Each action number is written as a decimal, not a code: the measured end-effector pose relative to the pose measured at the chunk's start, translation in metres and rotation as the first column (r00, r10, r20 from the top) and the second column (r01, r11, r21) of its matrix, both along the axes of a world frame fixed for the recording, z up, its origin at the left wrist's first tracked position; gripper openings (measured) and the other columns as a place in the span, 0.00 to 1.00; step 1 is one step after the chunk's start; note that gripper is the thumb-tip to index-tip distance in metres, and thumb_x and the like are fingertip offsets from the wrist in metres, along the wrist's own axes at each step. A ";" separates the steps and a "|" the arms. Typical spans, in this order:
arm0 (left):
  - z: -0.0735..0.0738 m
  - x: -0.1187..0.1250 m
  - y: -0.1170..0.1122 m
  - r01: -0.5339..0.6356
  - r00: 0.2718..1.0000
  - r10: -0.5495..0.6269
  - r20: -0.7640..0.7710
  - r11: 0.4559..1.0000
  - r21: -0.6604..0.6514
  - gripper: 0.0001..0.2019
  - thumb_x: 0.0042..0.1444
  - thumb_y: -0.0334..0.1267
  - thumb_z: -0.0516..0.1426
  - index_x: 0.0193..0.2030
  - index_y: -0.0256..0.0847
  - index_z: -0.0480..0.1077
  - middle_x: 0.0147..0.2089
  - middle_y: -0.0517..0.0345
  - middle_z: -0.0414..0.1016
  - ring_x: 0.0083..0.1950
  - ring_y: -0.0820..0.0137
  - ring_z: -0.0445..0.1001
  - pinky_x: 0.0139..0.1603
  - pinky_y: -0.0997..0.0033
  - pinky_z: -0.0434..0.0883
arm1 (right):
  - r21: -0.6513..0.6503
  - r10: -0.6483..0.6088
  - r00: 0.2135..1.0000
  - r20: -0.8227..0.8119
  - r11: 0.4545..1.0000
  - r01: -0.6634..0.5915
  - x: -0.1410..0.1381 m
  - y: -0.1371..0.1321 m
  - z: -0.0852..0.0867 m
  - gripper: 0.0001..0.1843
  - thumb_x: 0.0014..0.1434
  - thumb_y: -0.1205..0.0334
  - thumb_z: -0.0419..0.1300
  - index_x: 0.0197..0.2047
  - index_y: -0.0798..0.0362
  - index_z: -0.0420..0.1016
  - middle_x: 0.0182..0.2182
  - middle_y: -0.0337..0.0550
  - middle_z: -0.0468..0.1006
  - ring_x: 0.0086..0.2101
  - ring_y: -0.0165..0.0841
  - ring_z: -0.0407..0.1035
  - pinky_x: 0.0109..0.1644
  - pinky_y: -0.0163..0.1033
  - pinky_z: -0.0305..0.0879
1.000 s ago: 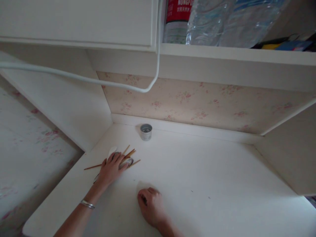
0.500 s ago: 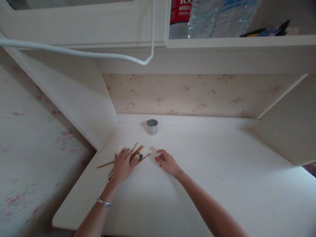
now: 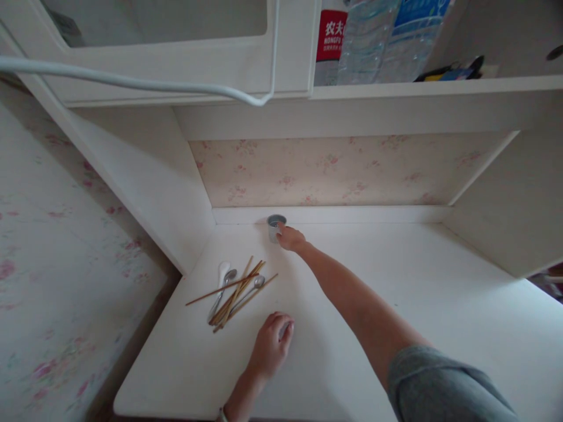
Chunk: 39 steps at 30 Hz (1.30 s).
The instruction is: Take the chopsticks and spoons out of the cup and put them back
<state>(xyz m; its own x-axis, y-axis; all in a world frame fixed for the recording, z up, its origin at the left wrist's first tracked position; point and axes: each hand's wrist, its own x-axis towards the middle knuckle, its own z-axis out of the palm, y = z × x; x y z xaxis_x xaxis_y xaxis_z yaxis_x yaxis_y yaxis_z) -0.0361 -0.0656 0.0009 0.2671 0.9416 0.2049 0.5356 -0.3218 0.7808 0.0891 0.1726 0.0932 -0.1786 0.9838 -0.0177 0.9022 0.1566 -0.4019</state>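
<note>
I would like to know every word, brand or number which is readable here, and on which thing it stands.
"农夫": red label on the shelf; the second character is partly cut off.
"NONGFU": same label, below, slightly blurred.
Smaller line under that: too small to read.
Blue label nearby: white marks, too blurred to read.

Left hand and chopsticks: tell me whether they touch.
Apart: the head view shows white tabletop between the left hand and the chopsticks.

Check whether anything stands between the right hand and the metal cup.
Nothing visible does: the right hand reaches the perforated metal cup at its right side, apparently touching. The chopsticks and spoons lie aside, to the left.
</note>
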 end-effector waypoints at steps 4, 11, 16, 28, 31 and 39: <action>0.006 -0.006 0.005 0.014 1.000 -0.013 0.022 0.999 -0.038 0.12 0.64 0.41 0.50 0.40 0.43 0.74 0.41 0.51 0.77 0.46 0.65 0.75 0.52 0.64 0.71 | 0.046 -0.036 0.999 0.019 0.998 0.035 0.005 -0.009 -0.002 0.15 0.67 0.56 0.54 0.54 0.53 0.69 0.50 0.49 0.74 0.47 0.39 0.72 0.49 0.48 0.69; 0.011 -0.008 0.008 0.031 0.999 -0.027 0.041 0.995 -0.094 0.12 0.64 0.43 0.51 0.39 0.43 0.74 0.41 0.53 0.78 0.45 0.65 0.74 0.51 0.66 0.70 | 0.165 -0.076 0.996 -0.037 0.983 0.081 0.041 -0.061 -0.001 0.17 0.71 0.56 0.45 0.56 0.50 0.67 0.49 0.49 0.76 0.46 0.40 0.73 0.48 0.42 0.64; 0.009 -0.005 0.006 0.061 0.998 -0.062 -0.014 0.996 -0.071 0.11 0.63 0.39 0.51 0.39 0.43 0.74 0.41 0.53 0.77 0.46 0.65 0.74 0.50 0.65 0.69 | 0.244 -0.070 0.991 -0.111 0.965 0.096 0.073 -0.127 -0.011 0.16 0.71 0.55 0.46 0.54 0.50 0.67 0.47 0.46 0.77 0.40 0.34 0.75 0.44 0.36 0.65; 0.010 0.003 0.001 0.021 0.998 -0.024 -0.054 0.998 -0.056 0.10 0.62 0.35 0.51 0.39 0.41 0.74 0.41 0.54 0.77 0.46 0.65 0.73 0.50 0.64 0.69 | 0.320 0.031 0.938 -0.346 0.943 0.087 0.079 -0.210 -0.053 0.15 0.70 0.54 0.47 0.51 0.50 0.69 0.39 0.43 0.76 0.29 0.30 0.75 0.34 0.34 0.68; 0.009 0.004 0.001 0.012 0.998 -0.016 -0.057 0.998 -0.057 0.09 0.62 0.35 0.52 0.39 0.41 0.74 0.41 0.54 0.77 0.45 0.66 0.73 0.49 0.65 0.69 | 0.319 0.051 0.947 -0.319 0.946 0.056 0.080 -0.212 -0.053 0.15 0.70 0.55 0.47 0.51 0.50 0.69 0.40 0.43 0.77 0.30 0.30 0.75 0.34 0.34 0.68; 0.008 0.005 0.002 0.002 1.000 -0.003 -0.013 0.995 -0.098 0.10 0.62 0.38 0.52 0.38 0.41 0.75 0.40 0.53 0.77 0.45 0.65 0.73 0.48 0.65 0.69 | 0.179 -0.112 0.820 -0.561 0.951 0.252 0.084 -0.226 -0.070 0.22 0.66 0.50 0.50 0.59 0.50 0.62 0.36 0.42 0.78 0.26 0.30 0.73 0.29 0.33 0.67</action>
